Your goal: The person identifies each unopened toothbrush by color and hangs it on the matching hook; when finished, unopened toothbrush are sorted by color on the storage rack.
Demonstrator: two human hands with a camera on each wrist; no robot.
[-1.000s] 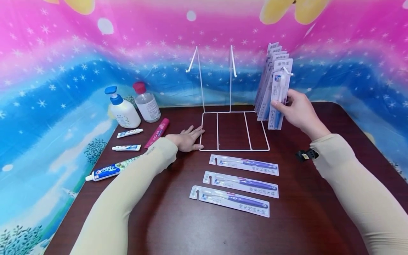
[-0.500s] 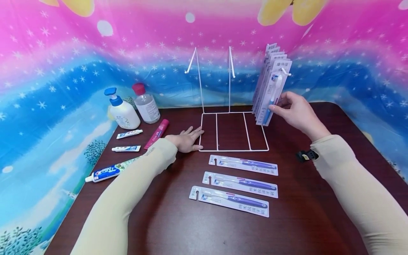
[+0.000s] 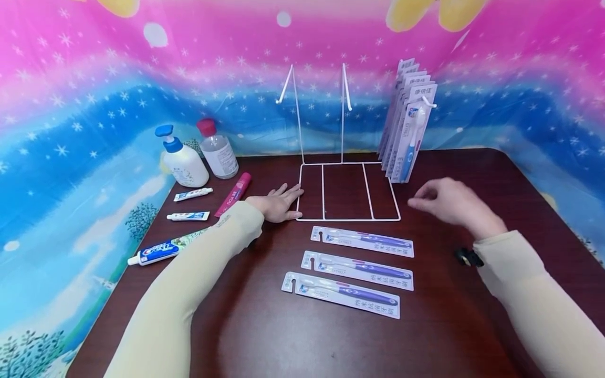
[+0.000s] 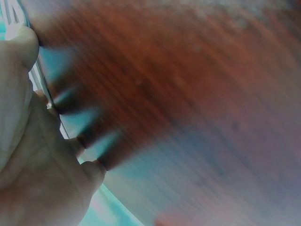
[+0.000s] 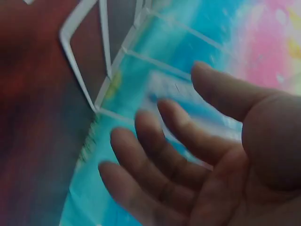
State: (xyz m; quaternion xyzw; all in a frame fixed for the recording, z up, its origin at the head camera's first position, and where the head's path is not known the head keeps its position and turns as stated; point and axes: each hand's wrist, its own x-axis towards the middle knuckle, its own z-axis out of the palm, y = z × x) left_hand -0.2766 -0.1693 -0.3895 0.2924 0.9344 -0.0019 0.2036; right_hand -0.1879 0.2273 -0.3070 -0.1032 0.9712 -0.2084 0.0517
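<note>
My left hand lies spread on the table, its fingertips and thumb on the left edge of the white wire rack. In the left wrist view the fingers reach that same wire. My right hand is in the air right of the rack, holding nothing; in the right wrist view its fingers are loosely bent and apart. Several packaged toothbrushes hang from the rack's right hook. Three packaged purple toothbrushes lie in front of the rack: a back one, a middle one and a front one.
Two bare hooks rise at the rack's left and middle. On the left stand a pump bottle and a red-capped bottle. Near them lie a pink tube, two small toothpaste tubes and a large toothpaste tube.
My right hand has let go of the front blue toothbrush package, which now hangs on the right hook, and has moved down and right. The left hand stays on the rack.
</note>
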